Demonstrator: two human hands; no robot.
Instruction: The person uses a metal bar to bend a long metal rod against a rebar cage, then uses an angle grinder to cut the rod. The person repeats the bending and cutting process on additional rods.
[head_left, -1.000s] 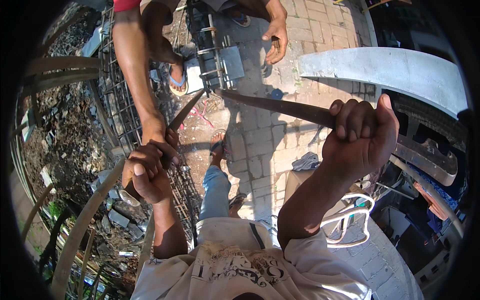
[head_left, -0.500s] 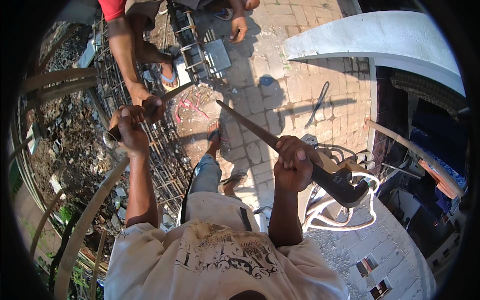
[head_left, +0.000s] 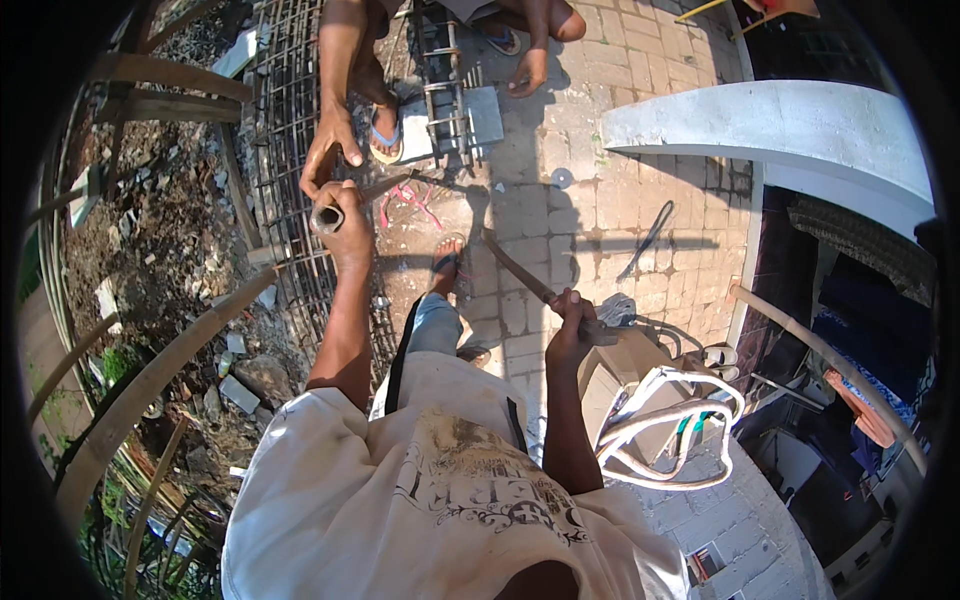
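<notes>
My left hand (head_left: 350,232) is closed round a long metal tool (head_left: 388,186) with a hollow round end and a narrow, tapering far part. A co-worker's hand (head_left: 332,148), its fingers loosened, hangs right beside my left fist. In my right hand (head_left: 570,322) is a machete (head_left: 518,264); its dark blade points up and to the left, and the handle sticks out past my fist on the right. Below the tool tips, pink-red string (head_left: 410,204) lies on the paving.
Tied steel rebar cages (head_left: 290,130) run along the left, beside rubble (head_left: 170,230) and bamboo poles (head_left: 180,370). The co-worker squats beyond a narrow rebar column (head_left: 440,90). To the right are a cardboard box (head_left: 625,365), a coiled white hose (head_left: 690,408) and a curved white ledge (head_left: 760,118).
The co-worker's hand has come off the tool in my left hand. My right hand has turned the machete, its handle swinging from lower right to nearly level. The view has shifted left.
</notes>
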